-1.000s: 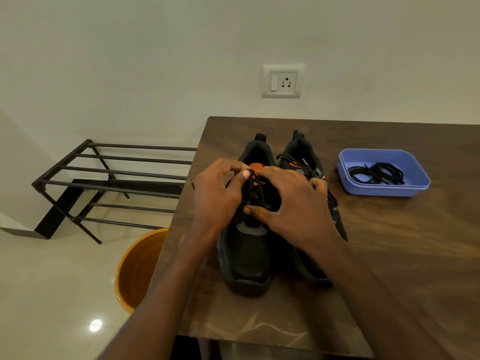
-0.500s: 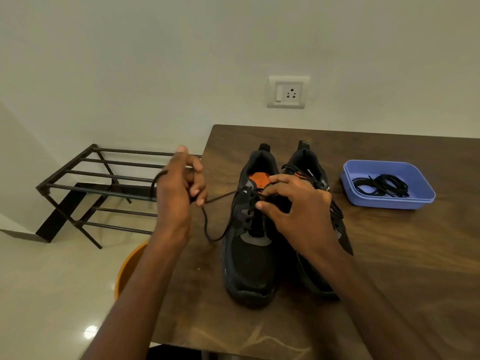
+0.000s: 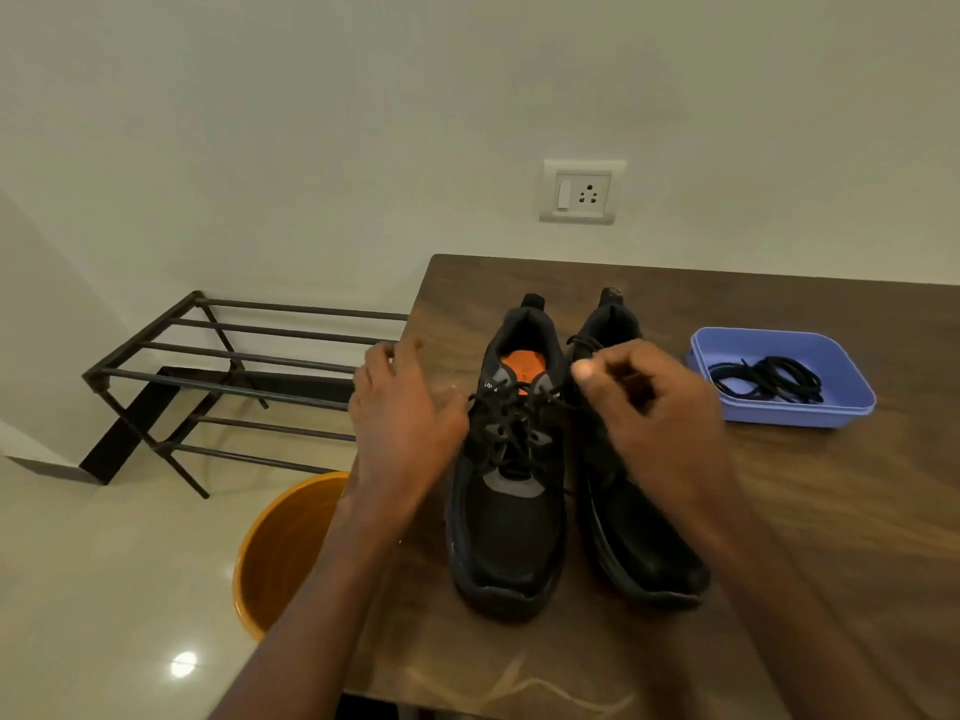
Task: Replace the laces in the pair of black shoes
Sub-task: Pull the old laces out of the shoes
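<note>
Two black shoes stand side by side on the wooden table (image 3: 831,537), toes toward me. The left shoe (image 3: 506,532) has an orange insole and a loosened black lace (image 3: 511,423) across its eyelets. My left hand (image 3: 405,413) hovers just left of that shoe with fingers spread, holding nothing I can see. My right hand (image 3: 660,413) lies over the right shoe (image 3: 639,537), thumb and forefinger pinched together at a black lace end near its collar; the hand is blurred. Spare black laces (image 3: 769,379) lie coiled in a blue tray (image 3: 779,415) to the right.
An orange bucket (image 3: 280,553) sits on the floor beside the table's left edge. A black metal rack (image 3: 234,356) stands further left against the wall. A wall socket (image 3: 579,192) is above the table's far edge.
My left hand, which had pulled a lace end out to the left, has let it go and come back beside the shoe, fingers spread. My right hand shifted right, over the right shoe.
</note>
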The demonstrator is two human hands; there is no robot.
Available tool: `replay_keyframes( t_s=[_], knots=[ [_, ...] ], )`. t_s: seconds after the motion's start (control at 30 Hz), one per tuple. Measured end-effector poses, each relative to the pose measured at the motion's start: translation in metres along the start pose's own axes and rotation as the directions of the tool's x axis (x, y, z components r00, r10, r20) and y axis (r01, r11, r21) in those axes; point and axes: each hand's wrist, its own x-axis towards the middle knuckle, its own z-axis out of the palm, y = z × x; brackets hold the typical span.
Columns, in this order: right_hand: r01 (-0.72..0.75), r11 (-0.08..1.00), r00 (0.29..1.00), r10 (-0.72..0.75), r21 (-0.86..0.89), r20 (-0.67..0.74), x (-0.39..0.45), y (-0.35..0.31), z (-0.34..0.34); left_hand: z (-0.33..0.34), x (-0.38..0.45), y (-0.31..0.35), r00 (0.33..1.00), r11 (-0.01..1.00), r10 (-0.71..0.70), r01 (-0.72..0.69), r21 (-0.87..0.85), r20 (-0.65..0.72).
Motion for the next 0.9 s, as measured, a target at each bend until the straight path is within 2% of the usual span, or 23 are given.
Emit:
replay_keyframes(
  t_s=[0.1, 0.17, 0.23, 0.3, 0.37, 0.4, 0.43, 0.5, 0.53, 0.63, 0.73, 0.8, 0.9],
  knots=[
    [0.027, 0.953, 0.998, -0.006, -0.303, 0.07, -0.002, 0.001, 0.03, -0.001, -0.004, 0.011, 0.973, 0.963, 0.204, -0.219, -0.159, -0.106],
    [0.011, 0.927, 0.992, 0.036, -0.376, 0.119, -0.003, 0.0, 0.039, 0.001, -0.003, 0.014, 0.943, 0.917, 0.317, -0.333, -0.218, -0.105],
    [-0.031, 0.951, 0.989, 0.074, -0.308, 0.129, -0.002, -0.003, 0.032, 0.003, -0.001, 0.014, 0.903, 0.871, 0.43, -0.419, -0.257, -0.015],
    [-0.122, 0.985, 0.979, 0.139, -0.12, 0.151, 0.0, -0.006, 0.014, 0.005, -0.001, 0.011, 0.865, 0.848, 0.499, -0.473, -0.241, 0.058],
    [-0.242, 0.963, 0.967, 0.23, 0.117, 0.107, 0.004, -0.009, -0.009, 0.006, 0.001, 0.009, 0.857, 0.847, 0.51, -0.485, -0.217, 0.078],
    [-0.253, 0.951, 0.968, 0.248, 0.177, 0.048, 0.006, -0.01, -0.021, 0.006, 0.002, 0.008, 0.853, 0.846, 0.516, -0.49, -0.212, 0.085],
    [-0.222, 0.965, 0.974, 0.227, 0.143, -0.024, 0.008, -0.008, -0.03, 0.007, 0.003, 0.007, 0.847, 0.841, 0.523, -0.496, -0.216, 0.094],
    [-0.169, 0.981, 0.984, 0.163, -0.099, -0.066, 0.009, 0.003, -0.04, 0.008, 0.004, 0.006, 0.84, 0.836, 0.531, -0.498, -0.232, 0.11],
    [-0.163, 0.969, 0.987, 0.16, -0.184, -0.032, 0.007, 0.005, -0.041, 0.008, 0.004, 0.006, 0.84, 0.835, 0.531, -0.495, -0.239, 0.115],
    [-0.097, 0.973, 0.984, 0.125, -0.209, 0.123, 0.002, -0.001, -0.027, 0.01, 0.004, 0.009, 0.837, 0.836, 0.536, -0.506, -0.214, 0.113],
    [0.004, 0.919, 0.95, 0.12, -0.393, 0.29, 0.001, -0.007, -0.003, 0.012, 0.005, 0.011, 0.846, 0.842, 0.525, -0.499, -0.205, 0.098],
    [-0.062, 0.904, 0.919, 0.217, -0.424, 0.328, -0.001, -0.009, 0.003, 0.013, 0.005, 0.01, 0.858, 0.852, 0.505, -0.476, -0.219, 0.097],
    [-0.298, 0.942, 0.88, 0.334, -0.155, 0.338, 0.004, -0.012, -0.017, 0.014, 0.007, 0.008, 0.872, 0.858, 0.482, -0.45, -0.246, 0.085]
  ],
)
